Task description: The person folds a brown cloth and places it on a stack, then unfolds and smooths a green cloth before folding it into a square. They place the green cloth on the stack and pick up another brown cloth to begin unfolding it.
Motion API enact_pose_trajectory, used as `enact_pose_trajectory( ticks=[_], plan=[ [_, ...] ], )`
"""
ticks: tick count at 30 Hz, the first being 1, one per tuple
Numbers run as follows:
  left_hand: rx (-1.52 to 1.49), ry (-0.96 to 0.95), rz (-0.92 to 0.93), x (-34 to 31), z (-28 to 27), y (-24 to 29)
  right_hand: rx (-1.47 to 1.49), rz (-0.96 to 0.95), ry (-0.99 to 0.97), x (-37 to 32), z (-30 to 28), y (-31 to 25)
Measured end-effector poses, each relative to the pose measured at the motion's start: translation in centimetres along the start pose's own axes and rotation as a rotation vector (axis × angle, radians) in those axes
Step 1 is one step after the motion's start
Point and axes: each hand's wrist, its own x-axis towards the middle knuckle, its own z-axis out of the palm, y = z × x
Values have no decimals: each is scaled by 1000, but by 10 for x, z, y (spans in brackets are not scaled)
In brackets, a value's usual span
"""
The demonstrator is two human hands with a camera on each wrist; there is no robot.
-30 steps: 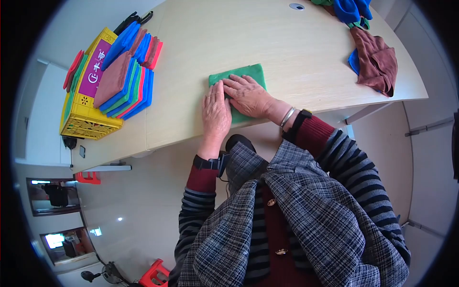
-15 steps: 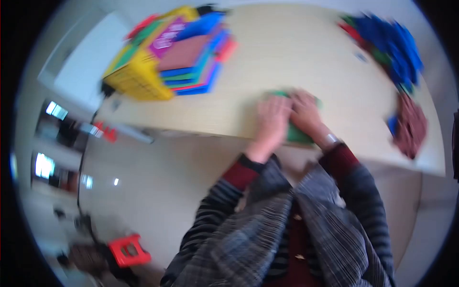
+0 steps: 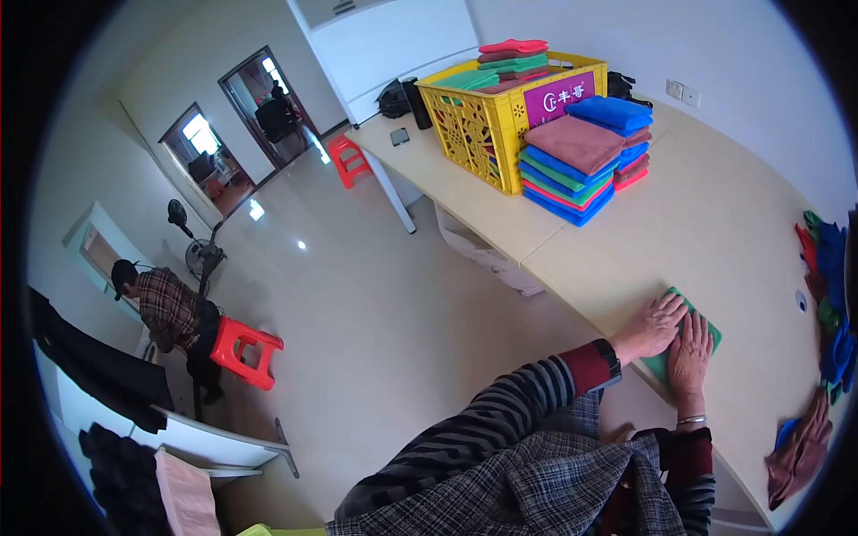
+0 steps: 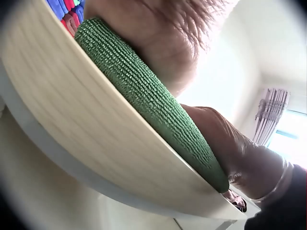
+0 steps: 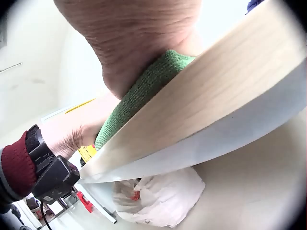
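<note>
A folded green towel (image 3: pixel 659 365) lies at the front edge of the table. My left hand (image 3: pixel 651 329) rests on its left part with fingers straight. Beside it, the right hand (image 3: pixel 690 357) presses on the towel, palm down and fingers extended. The two hands sit close together and cover much of the cloth. In the left wrist view the towel's ribbed, rounded side (image 4: pixel 148 103) shows beneath the palm. From the right wrist, its edge (image 5: pixel 136 98) runs along the table top under the heel of the hand.
A yellow crate (image 3: pixel 474 138) of folded towels stands at the far left, with a stack of folded towels (image 3: pixel 572 165) against it. Crumpled brown cloth (image 3: pixel 800 451) and other loose cloths (image 3: pixel 836 295) lie on the right. A person (image 3: pixel 174 313) is beside a red stool (image 3: pixel 248 351).
The head view has swung left, bringing the room, the crate's far side and another person into sight. Both hands stay on the green towel throughout.
</note>
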Motion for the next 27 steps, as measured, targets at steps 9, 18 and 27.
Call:
enact_pose_trajectory(
  ticks=[9,18,27],
  plan=[
    [21,33,-52,-3,-1,6,-15,19,-18,-6,-1,8],
    [145,345,-49,-27,-6,-5,40,5,31,-23,-4,18],
    [-250,379,-267,-127,-50,46,66,-16,234,20,-18,37]
  ],
)
